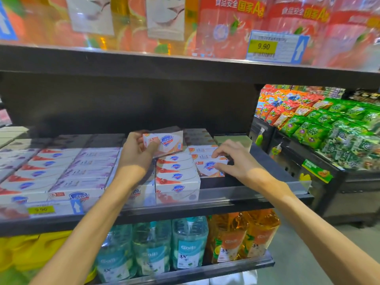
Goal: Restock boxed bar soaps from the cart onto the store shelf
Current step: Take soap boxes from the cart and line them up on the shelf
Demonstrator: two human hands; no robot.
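Observation:
My left hand (137,155) grips a white and orange soap box (166,141), tilted, above the stacked rows of boxed soaps (176,177) on the middle shelf (236,194). My right hand (236,159) has its fingers and thumb curled round another white and orange soap box (209,166) that lies at the front of the rightmost stack. Both forearms reach in from below. The cart is out of view.
Rows of white, red and purple soap boxes (67,171) fill the shelf's left part. The upper shelf (185,64) carries orange and red packs. Soap bottles (152,245) stand on the lower shelf. A snack display (329,128) stands at the right.

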